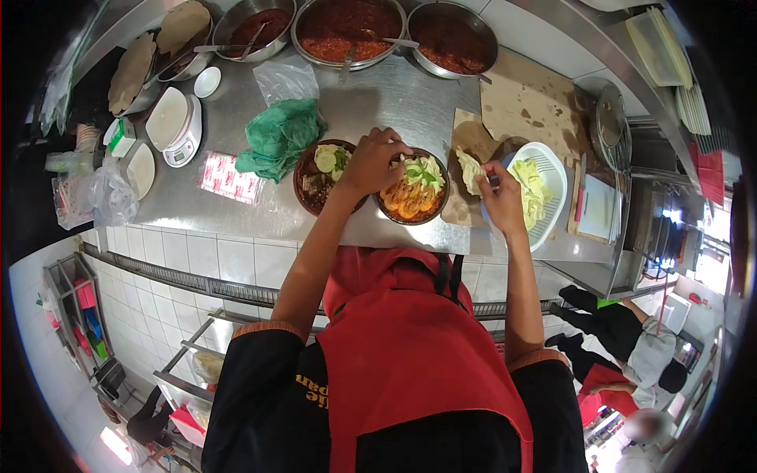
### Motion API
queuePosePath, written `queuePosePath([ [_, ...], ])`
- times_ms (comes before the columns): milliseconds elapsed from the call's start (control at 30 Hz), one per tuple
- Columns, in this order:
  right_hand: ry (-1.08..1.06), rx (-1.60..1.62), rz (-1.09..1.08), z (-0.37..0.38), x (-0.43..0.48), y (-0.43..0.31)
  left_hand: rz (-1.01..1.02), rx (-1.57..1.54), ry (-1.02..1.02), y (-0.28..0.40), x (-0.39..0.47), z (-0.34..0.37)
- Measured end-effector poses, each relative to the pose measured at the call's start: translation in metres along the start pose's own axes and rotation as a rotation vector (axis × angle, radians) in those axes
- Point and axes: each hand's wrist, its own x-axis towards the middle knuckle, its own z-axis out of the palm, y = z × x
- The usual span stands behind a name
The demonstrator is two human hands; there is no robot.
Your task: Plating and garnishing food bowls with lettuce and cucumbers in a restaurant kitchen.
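Note:
My right hand (501, 192) grips a pale cabbage leaf (469, 172) just left of a white slotted basket (559, 204). More leaves (530, 189) lie inside that basket. My left hand (371, 164) reaches over the left rim of a dark round bowl (446, 198), fingers curled near its pale shredded vegetable. Whether those fingertips pinch anything is not clear. Green leaves (423, 171) top this bowl, with orange sauced slices (408, 198) along its near side. A second dark bowl (298, 188) stands to the left, partly behind my left wrist, with cucumber slices (325, 158) and dark pieces in it.
Metal bowls of red sauce (349, 32) with spoons line the back. Left are a green cloth (281, 136), a printed packet (227, 177) and a kitchen scale (175, 130). Right lie stained brown paper (526, 97), a knife (581, 189) and a cutting board (597, 204). Co-workers (650, 360) stand behind.

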Motion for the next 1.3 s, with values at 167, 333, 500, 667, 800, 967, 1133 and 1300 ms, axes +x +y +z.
queuePosePath([
  [167, -0.051, 0.017, -0.003, 0.007, 0.007, -0.009, 0.037, 0.024, -0.068, 0.004, 0.002, 0.013],
  [333, -0.089, -0.005, 0.058, 0.016, 0.002, -0.009, 0.075, 0.051, -0.007, 0.015, 0.009, 0.008],
  [500, -0.065, -0.044, 0.07, 0.02, 0.0, -0.015, 0.1, 0.109, -0.164, 0.01, 0.033, 0.02],
  [667, -0.06, -0.001, 0.03, 0.021, -0.005, -0.007, 0.122, 0.194, -0.428, 0.018, 0.067, 0.028],
  [800, -0.018, -0.021, -0.083, 0.018, -0.008, -0.009, 0.122, 0.189, -0.465, 0.009, 0.071, 0.035],
  [967, -0.029, 0.03, -0.025, 0.019, -0.01, -0.004, 0.157, 0.142, -0.386, 0.005, 0.065, 0.034],
  [1133, 0.0, -0.059, -0.16, 0.026, -0.009, 0.0, 0.078, 0.148, -0.428, 0.006, 0.062, 0.031],
  [1300, 0.0, -0.076, -0.184, 0.043, -0.001, -0.006, 0.101, 0.094, -0.392, 0.005, 0.057, 0.028],
])
